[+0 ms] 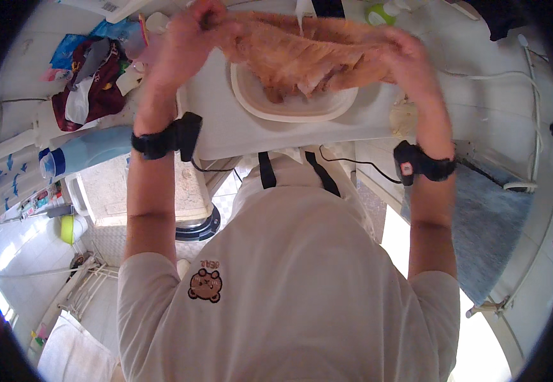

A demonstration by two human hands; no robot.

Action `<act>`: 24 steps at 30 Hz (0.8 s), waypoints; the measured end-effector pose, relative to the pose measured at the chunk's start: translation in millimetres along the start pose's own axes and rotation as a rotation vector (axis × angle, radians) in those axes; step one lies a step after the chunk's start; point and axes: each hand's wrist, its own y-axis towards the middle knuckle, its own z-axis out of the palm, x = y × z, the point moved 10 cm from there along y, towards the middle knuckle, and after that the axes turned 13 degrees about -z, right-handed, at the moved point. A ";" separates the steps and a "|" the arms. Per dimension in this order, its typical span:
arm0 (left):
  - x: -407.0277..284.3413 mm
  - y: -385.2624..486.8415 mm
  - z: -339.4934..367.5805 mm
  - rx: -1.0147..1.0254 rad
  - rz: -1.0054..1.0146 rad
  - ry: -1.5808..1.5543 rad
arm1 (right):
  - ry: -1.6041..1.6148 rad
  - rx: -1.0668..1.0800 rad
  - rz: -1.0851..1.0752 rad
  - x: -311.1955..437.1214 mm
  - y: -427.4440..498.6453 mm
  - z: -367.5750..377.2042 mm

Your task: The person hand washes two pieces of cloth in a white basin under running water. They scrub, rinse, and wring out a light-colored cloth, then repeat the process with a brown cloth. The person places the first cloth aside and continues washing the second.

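An orange-brown cloth [300, 50], seemingly wet and wrinkled, is stretched between my hands. My left hand [185, 40], blurred, grips its left end. At the other end, my right hand [405, 52] holds the cloth; its fingers are blurred too. The cloth's lower middle sags over a white sink basin [295, 114] and hides the far part of the bowl. Whitish liquid or suds show inside the basin, though the water level is hard to tell. A dark strap with a device sits on each wrist.
Left of the counter [238, 138] lies a dark red cloth or bag [92, 95] among packets. A pale blue bottle [95, 148] lies near a washing machine [142, 196]. Behind the cloth is a green-and-white container [381, 14]. A blue-grey towel [486, 224] hangs at right.
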 end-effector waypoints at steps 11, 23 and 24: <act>22.0 -12.6 27.4 -0.041 -0.102 0.197 | -0.086 0.308 0.064 -20.3 -16.1 26.4; 247.2 -14.8 237.3 0.185 -0.250 1.017 | -0.806 0.284 0.026 -257.2 -48.0 207.0; 259.8 -19.5 244.2 0.212 -0.279 1.042 | -0.815 0.345 0.079 -269.5 -55.4 216.1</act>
